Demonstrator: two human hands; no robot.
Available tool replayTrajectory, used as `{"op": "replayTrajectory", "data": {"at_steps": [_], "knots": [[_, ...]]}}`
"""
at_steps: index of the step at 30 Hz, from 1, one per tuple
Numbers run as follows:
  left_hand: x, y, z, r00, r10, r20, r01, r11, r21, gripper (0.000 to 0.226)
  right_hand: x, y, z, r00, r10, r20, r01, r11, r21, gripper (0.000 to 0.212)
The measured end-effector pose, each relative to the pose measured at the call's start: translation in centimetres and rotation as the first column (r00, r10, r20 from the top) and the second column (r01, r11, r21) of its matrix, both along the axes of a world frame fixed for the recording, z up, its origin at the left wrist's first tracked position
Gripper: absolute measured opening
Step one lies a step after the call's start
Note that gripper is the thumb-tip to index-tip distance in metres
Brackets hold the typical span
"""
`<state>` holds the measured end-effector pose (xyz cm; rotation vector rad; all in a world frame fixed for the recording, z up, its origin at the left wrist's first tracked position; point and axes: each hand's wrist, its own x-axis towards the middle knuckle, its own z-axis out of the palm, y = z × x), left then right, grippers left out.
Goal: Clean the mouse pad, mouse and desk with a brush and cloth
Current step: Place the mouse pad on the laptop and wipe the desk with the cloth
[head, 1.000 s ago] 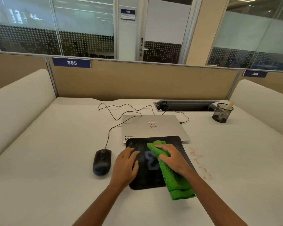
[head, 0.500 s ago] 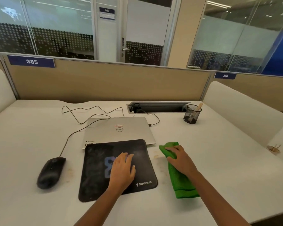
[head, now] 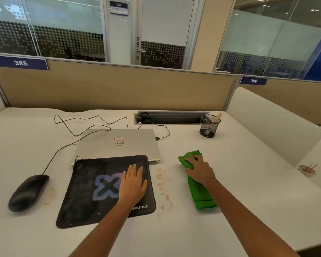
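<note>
— Since a second ago the green cloth (head: 202, 197) has come off the mouse pad (head: 89, 201), hasn't it?

— Yes. It lay across the pad's right half under the right hand (head: 200, 170). Now both are on the bare counter (head: 258, 191), well to the right of the pad, with a strip of brownish stains (head: 162, 184) between them.

— How does that hand hold it?

— Its fingers are bent over the bunched far end, thumb on the left side, gripping it. The cloth's other end trails back toward the person beneath the wrist.

— And the left hand (head: 132, 184)?

— Flat on the pad's right part as before, fingers straight and slightly spread. It presses down and covers the edge of the blue X-shaped logo.

— Where does the pad sit?

— On the counter in front of the person, its far edge lying over the near edge of a closed silver laptop (head: 119, 143). Pale dusty smears show on its left half.

— The mouse (head: 27, 191)?

— Black, left of the pad and apart from it, its cable running back past the laptop. Faint brown marks lie on the counter between the two.

— Any brush?

— A pale wooden handle (head: 216, 118) leans out of a black mesh cup (head: 209, 127) at the far right, beside the cable slot. Whether it is the brush I cannot tell.
</note>
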<state>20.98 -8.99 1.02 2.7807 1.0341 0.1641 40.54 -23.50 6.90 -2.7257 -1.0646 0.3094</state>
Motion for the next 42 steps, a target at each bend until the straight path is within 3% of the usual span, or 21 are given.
{"op": "replayTrajectory", "data": {"at_steps": [16, 25, 32, 34, 37, 42], "knots": [[0.0, -0.8, -1.4, 0.997, 0.071, -0.025, -0.072, 0.997, -0.028, 0.059, -0.5, -0.6, -4.1, 0.996, -0.015, 0.092, 0.021, 0.998, -0.064, 0.056], [-1.4, -0.7, -1.2, 0.996, 0.072, -0.056, -0.074, 0.996, -0.040, 0.058, -0.5, -0.5, -3.2, 0.999, -0.026, 0.025, 0.029, 0.996, -0.090, 0.056], [-3.7, 0.3, -0.7, 0.992, 0.128, 0.017, -0.127, 0.991, -0.045, 0.055, -2.3, 0.5, -2.5, 0.995, -0.038, 0.087, 0.032, 0.997, 0.071, 0.052], [-4.4, 0.9, -0.5, 0.989, 0.144, 0.042, -0.142, 0.989, -0.047, 0.053, -3.1, 1.0, -2.5, 0.990, -0.008, 0.141, -0.024, 0.975, 0.220, 0.048], [-5.6, 2.2, -0.2, 0.982, 0.172, 0.074, -0.170, 0.985, -0.032, 0.049, -5.0, 2.3, -2.7, 0.992, 0.040, 0.118, -0.093, 0.863, 0.496, 0.036], [-7.8, 4.8, 0.5, 0.954, 0.274, 0.121, -0.272, 0.962, -0.034, 0.048, -9.0, 5.5, -3.1, 0.996, 0.085, -0.002, -0.071, 0.852, 0.519, 0.029]]}}
